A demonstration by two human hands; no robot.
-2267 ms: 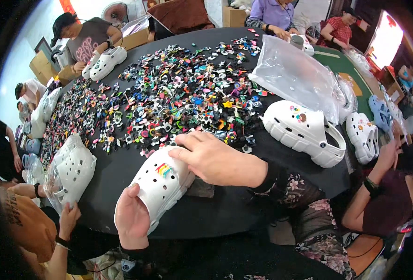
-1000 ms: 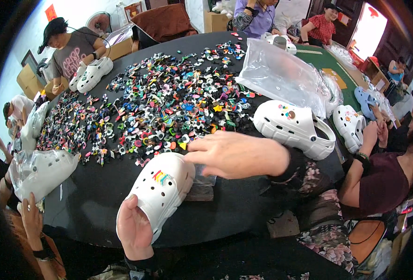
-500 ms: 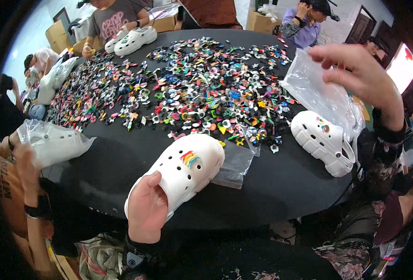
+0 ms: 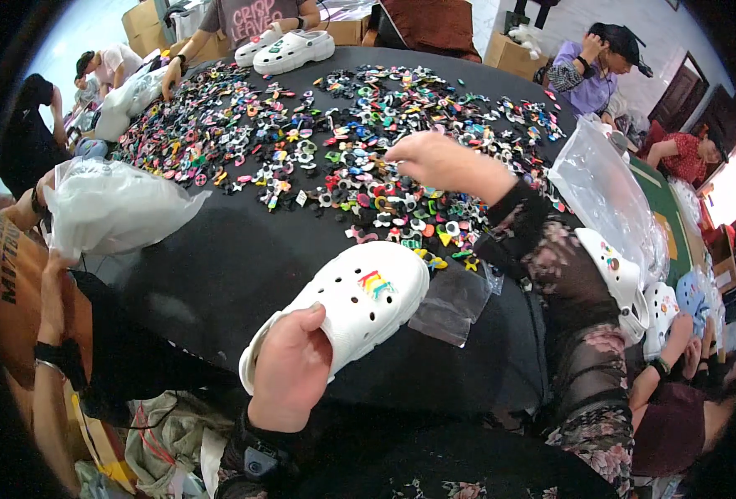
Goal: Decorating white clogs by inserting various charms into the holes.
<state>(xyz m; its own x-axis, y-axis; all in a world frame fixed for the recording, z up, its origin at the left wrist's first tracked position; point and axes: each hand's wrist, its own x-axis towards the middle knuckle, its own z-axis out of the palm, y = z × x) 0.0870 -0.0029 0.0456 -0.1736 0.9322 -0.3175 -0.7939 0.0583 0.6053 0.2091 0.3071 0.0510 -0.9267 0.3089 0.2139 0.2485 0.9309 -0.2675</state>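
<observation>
The left hand (image 4: 291, 372) is wrapping its grip around the heel of a white clog (image 4: 343, 314) bearing a rainbow charm (image 4: 374, 283) above the black bench (image 4: 218, 258), while the right hand (image 4: 439, 162) is reaching over the pile of colourful shoe charms (image 4: 335, 133), fingers curled down, pinch hidden.

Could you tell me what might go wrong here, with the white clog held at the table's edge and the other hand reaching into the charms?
1. The left hand grips the white clog only at its heel, partly past the table rim; it could tip or slip.
2. The right hand reaches far into the pile of charms; the sleeve might sweep pieces off.
3. The small clear bag beside the clog could slide off unnoticed.
</observation>
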